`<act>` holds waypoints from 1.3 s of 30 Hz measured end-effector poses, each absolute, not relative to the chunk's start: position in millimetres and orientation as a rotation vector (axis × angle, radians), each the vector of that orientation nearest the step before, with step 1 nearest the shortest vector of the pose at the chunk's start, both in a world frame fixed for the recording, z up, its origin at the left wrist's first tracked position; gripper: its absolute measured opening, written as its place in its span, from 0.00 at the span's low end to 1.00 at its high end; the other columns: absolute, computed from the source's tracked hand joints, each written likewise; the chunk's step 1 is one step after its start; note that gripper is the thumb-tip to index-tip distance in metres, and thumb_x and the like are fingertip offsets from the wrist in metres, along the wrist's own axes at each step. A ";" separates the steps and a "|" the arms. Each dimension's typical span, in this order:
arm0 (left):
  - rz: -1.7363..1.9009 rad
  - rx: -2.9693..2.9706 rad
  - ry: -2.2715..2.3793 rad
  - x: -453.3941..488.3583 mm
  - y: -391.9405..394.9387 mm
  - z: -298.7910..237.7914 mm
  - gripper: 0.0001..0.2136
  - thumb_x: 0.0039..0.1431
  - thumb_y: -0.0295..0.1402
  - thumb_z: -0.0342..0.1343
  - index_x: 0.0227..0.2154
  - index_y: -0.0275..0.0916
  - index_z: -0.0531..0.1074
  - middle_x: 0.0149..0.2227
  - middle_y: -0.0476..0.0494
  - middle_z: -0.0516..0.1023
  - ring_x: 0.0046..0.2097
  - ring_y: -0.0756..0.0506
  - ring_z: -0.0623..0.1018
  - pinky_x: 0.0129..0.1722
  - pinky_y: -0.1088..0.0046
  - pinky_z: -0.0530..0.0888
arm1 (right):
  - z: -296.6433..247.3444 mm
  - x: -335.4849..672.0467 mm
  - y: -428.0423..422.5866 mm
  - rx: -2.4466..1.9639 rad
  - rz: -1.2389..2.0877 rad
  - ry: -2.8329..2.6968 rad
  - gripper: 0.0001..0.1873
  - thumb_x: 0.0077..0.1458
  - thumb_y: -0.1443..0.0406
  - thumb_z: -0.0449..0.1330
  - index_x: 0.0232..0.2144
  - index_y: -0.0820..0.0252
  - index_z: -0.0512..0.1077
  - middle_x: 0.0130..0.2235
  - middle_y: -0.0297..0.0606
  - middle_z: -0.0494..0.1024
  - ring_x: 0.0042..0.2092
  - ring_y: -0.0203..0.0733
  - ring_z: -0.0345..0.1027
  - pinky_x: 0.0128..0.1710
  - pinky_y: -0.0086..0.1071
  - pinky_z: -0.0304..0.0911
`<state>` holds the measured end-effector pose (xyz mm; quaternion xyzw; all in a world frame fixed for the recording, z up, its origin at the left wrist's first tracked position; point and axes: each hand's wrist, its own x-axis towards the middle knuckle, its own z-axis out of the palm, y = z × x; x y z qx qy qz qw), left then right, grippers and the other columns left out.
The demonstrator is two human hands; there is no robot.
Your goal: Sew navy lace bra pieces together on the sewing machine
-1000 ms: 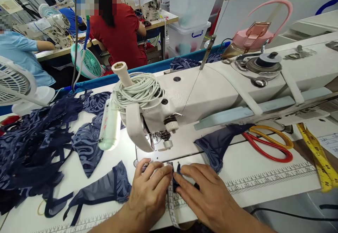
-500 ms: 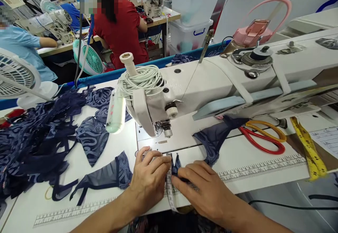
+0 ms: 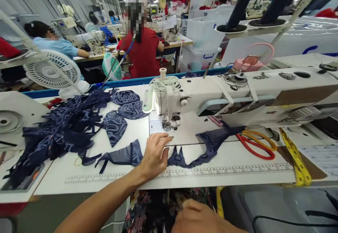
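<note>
My left hand (image 3: 155, 154) lies flat on the white sewing table, its fingers resting on the middle of a navy lace garment piece (image 3: 208, 145) that stretches right toward the scissors. The needle of the white sewing machine (image 3: 171, 102) stands just beyond the fingertips. My right hand (image 3: 196, 216) is low at the bottom edge of the view, below the table front, fingers curled; whether it holds anything cannot be seen. A printed ruler strip (image 3: 211, 172) runs along the table's near edge.
A pile of navy lace pieces (image 3: 66, 127) covers the table's left. Red-and-orange scissors (image 3: 257, 145) and a yellow tape measure (image 3: 294, 157) lie on the right. A white fan (image 3: 52, 70) stands at the far left. Other people sit at machines behind.
My right hand has left the fabric and dropped below the table edge. The white measuring tape is gone from the fabric. The view has lifted and pulled back; the left hand stays on the piece.
</note>
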<state>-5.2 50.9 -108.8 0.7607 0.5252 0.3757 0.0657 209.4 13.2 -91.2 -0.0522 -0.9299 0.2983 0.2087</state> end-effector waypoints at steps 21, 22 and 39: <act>0.819 2.474 1.839 -36.4 42.7 -128.8 0.18 0.63 0.20 0.45 0.53 0.38 0.67 0.55 0.36 0.71 0.58 0.40 0.69 0.57 0.55 0.70 | -92.9 158.8 138.8 -0.401 0.503 -2.552 0.10 0.65 0.66 0.50 0.40 0.58 0.73 0.39 0.42 0.75 0.41 0.42 0.67 0.42 0.38 0.64; 0.803 2.495 1.783 -37.1 46.3 -127.1 0.19 0.62 0.19 0.44 0.53 0.38 0.67 0.53 0.37 0.72 0.56 0.42 0.71 0.56 0.56 0.71 | -94.6 155.7 139.0 -0.389 0.474 -2.586 0.10 0.65 0.67 0.50 0.38 0.59 0.72 0.38 0.41 0.74 0.40 0.42 0.66 0.42 0.38 0.64; 0.556 2.340 1.782 -33.9 77.3 -112.5 0.21 0.65 0.24 0.43 0.60 0.40 0.59 0.62 0.36 0.63 0.64 0.40 0.62 0.63 0.45 0.58 | -108.3 160.7 150.5 -0.606 0.307 -2.528 0.13 0.66 0.64 0.51 0.45 0.58 0.74 0.40 0.41 0.77 0.41 0.43 0.69 0.45 0.40 0.61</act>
